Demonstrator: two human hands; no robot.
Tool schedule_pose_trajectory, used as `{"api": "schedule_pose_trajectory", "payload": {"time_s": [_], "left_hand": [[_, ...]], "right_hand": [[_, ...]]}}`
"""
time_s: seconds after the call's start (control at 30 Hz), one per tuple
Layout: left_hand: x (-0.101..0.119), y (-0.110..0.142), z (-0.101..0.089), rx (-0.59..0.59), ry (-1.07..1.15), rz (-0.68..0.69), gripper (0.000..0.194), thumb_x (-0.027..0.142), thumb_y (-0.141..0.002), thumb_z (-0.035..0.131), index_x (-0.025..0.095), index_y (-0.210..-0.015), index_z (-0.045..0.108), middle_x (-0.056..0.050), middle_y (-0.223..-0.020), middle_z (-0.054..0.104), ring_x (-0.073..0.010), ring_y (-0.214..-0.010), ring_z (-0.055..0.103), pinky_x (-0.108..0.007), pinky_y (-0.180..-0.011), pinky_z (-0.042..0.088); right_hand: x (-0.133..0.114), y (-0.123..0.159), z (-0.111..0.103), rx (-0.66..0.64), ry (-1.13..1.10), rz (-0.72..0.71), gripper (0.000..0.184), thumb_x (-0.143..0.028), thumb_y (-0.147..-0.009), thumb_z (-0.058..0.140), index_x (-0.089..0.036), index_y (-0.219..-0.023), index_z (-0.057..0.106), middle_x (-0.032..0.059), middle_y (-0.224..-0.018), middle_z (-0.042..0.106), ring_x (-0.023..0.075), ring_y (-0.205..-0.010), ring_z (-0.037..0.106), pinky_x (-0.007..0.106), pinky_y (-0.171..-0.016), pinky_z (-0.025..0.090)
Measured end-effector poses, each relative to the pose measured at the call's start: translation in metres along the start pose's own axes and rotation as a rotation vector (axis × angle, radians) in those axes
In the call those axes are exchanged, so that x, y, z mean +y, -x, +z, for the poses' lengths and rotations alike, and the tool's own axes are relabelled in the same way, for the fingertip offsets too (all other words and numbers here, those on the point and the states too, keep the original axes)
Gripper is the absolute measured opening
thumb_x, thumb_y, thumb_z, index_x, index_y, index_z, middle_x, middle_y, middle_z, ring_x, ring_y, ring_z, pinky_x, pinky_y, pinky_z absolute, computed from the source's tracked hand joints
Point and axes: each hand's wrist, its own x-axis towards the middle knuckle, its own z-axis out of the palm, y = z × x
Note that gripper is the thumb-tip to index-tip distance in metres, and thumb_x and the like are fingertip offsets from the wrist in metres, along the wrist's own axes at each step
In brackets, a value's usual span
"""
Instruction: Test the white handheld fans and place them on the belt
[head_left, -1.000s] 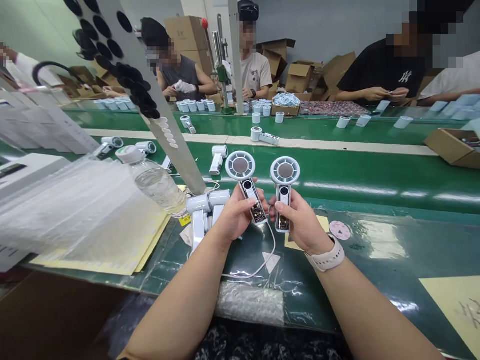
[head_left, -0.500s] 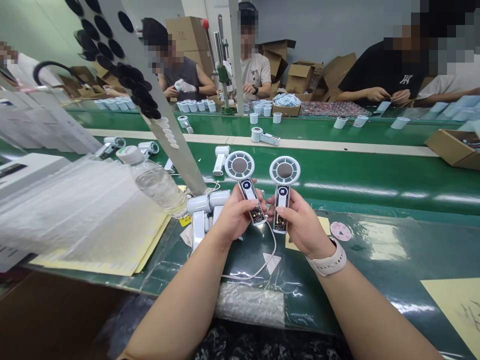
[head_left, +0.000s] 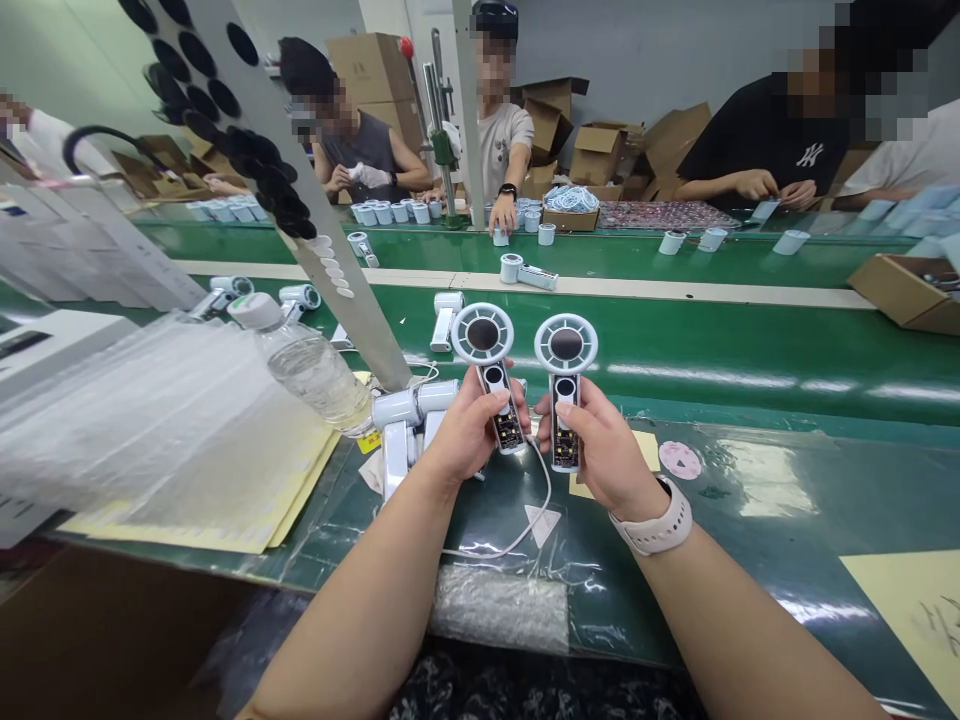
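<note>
The left fan [head_left: 491, 375] and the right fan [head_left: 566, 385] are white handheld units; each has a round ribbed head with a dark central disc, and a clear handle exposing a dark circuit board. Both stand nearly upright, apart from each other, above the bench mat [head_left: 750, 520], which is dark green with a glossy, film-covered surface.

The left hand [head_left: 469, 430] is clenched around the left fan's handle, thumb on its front face; the right hand [head_left: 604, 440] grasps the right fan's handle the same way. A pale silicone watch strap [head_left: 651, 522] circles the right wrist.

A thin white cable [head_left: 541, 495] curves below the hands, beside a white paper triangle [head_left: 541, 522]; a strip of bubble wrap [head_left: 499, 605] lies along the near edge. Left of the left hand sit further white fan bodies [head_left: 395, 440]; a clear plastic water bottle [head_left: 311, 375] lies tilted on a stack of padded translucent sheets [head_left: 165, 420]. Beyond, a green conveyor belt [head_left: 675, 360] carries white cylindrical parts [head_left: 511, 268]; co-workers [head_left: 352, 150] sit across it.
</note>
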Motion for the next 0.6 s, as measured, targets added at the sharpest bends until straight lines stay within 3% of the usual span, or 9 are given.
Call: {"api": "schedule_pose_trajectory", "payload": {"time_s": [0.6], "left_hand": [[-0.0053,-0.001,0.0,-0.011,-0.01,-0.003,0.037,0.028,-0.075,0.069,0.022,-0.106,0.05,0.002,-0.081,0.059,-0.0137,-0.061,0.058,-0.032,-0.059,0.05]], "right_hand": [[0.0001,-0.0013,0.0016,0.058,-0.043,0.043,0.025,-0.033,-0.074,0.069,-0.023,-0.093,0.056,0.0002,-0.084,0.065,0.0169,-0.065,0.06,0.033,-0.057,0.051]]}}
